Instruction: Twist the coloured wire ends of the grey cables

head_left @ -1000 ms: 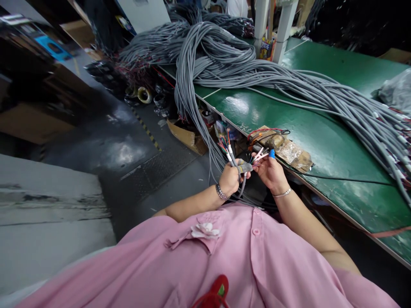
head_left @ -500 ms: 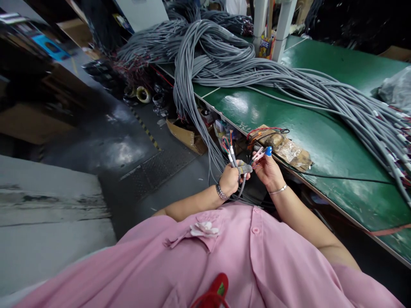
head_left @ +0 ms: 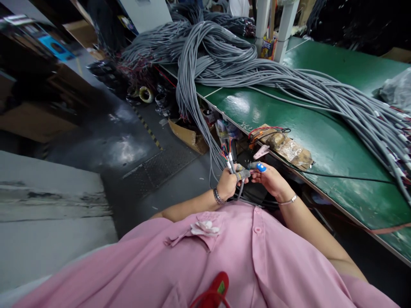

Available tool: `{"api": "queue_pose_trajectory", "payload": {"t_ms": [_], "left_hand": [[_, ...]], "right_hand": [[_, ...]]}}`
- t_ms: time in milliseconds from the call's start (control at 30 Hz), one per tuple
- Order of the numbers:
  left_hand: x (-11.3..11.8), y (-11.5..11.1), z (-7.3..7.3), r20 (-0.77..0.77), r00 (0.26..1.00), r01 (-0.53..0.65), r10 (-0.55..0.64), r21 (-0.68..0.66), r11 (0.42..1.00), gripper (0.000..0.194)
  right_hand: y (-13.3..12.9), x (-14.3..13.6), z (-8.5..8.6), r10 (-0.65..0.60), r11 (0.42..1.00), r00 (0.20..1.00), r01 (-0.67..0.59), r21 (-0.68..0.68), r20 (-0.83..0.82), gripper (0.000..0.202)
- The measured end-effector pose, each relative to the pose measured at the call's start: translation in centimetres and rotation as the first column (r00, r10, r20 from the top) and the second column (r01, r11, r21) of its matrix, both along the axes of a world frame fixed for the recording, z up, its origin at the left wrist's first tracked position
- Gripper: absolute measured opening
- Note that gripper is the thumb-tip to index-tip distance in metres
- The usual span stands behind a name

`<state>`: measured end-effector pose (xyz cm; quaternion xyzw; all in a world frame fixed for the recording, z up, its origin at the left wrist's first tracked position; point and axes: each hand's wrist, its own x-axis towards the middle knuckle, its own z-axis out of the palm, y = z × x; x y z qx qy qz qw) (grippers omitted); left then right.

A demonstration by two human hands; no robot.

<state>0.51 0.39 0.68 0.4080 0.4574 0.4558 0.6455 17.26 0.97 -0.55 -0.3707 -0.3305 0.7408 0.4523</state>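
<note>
Grey cables [head_left: 231, 164] with white sleeves and fanned coloured wire ends are wrapped in my left hand [head_left: 227, 183], whose fingertips wear grey covers. My right hand [head_left: 270, 181], with a blue cover on one finger, pinches thin wires close beside the left fingertips. A pink clip-like piece [head_left: 261, 152] rests at the table edge just above the right hand. Behind it, a taped brown block [head_left: 287, 147] lies on the green table [head_left: 240, 107] with red and black leads at its left end.
A big bundle of grey cables [head_left: 221, 64] runs across the table and hangs over its edge. An open cardboard box [head_left: 188, 136] is below. White posts [head_left: 284, 32] stand at the back. A white block [head_left: 54, 214] is at the left.
The pink piece has left my right hand and rests at the table edge. My right hand has moved down, and its fingers have closed on the thin wires.
</note>
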Motion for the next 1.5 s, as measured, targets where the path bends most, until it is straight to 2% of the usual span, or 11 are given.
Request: {"api": "queue_pose_trajectory", "payload": {"t_ms": [133,267,400,533,667,733,833,900,1067,1333,1500], "left_hand": [[0.0,-0.3,-0.5,-0.085,0.99,0.113,-0.11,0.032,0.993,0.023],[-0.3,-0.1,-1.0,-0.137,0.93,0.337,-0.341,-0.055,0.94,0.024],[-0.5,0.3,-1.0,-0.13,0.88,0.442,-0.458,-0.131,0.887,0.024],[-0.4,0.5,-0.5,-0.066,0.94,0.328,-0.335,-0.1,0.94,0.026],[-0.1,0.4,-0.1,-0.024,0.981,0.192,-0.194,-0.075,0.979,0.028],[0.1,0.3,-0.2,-0.017,0.986,0.162,-0.163,-0.056,0.985,0.028],[0.1,0.3,-0.6,-0.014,0.985,0.173,-0.174,-0.037,0.984,0.029],[-0.1,0.5,-0.8,-0.023,0.972,0.233,-0.234,-0.043,0.971,0.029],[-1.0,0.9,-0.9,-0.08,0.929,0.36,-0.362,-0.044,0.932,0.029],[-0.3,0.5,-0.8,0.0,0.999,0.052,-0.052,-0.056,0.997,0.031],[-0.1,0.6,-0.8,0.037,0.999,-0.037,0.038,-0.043,0.998,0.033]], "right_hand": [[-0.6,-0.6,0.9,-0.071,0.987,0.982,0.043,0.158,0.177,0.022],[-1.1,-0.6,1.4,0.051,0.957,0.955,-0.13,0.261,0.291,0.025],[-1.3,0.0,1.4,0.007,0.912,0.905,-0.18,0.369,0.425,0.025],[-1.5,1.1,1.1,-0.074,0.938,0.925,-0.062,0.34,0.372,0.027],[-2.2,1.0,0.1,-0.105,0.985,0.958,0.063,0.16,0.268,0.033],[-2.6,0.3,-0.4,-0.128,0.989,0.97,0.108,0.103,0.205,0.033],[-2.7,-0.9,-0.5,-0.244,0.965,0.949,0.218,0.143,0.199,0.027],[-2.5,-1.3,-0.1,-0.249,0.959,0.943,0.209,0.191,0.22,0.026],[-1.4,-1.7,0.8,-0.069,0.976,0.974,0.021,0.217,0.216,0.025],[-0.7,-2.0,0.0,-0.208,0.971,0.934,0.161,0.179,0.289,0.027],[-0.7,-2.0,0.1,-0.241,0.965,0.939,0.205,0.161,0.245,0.027]]}}
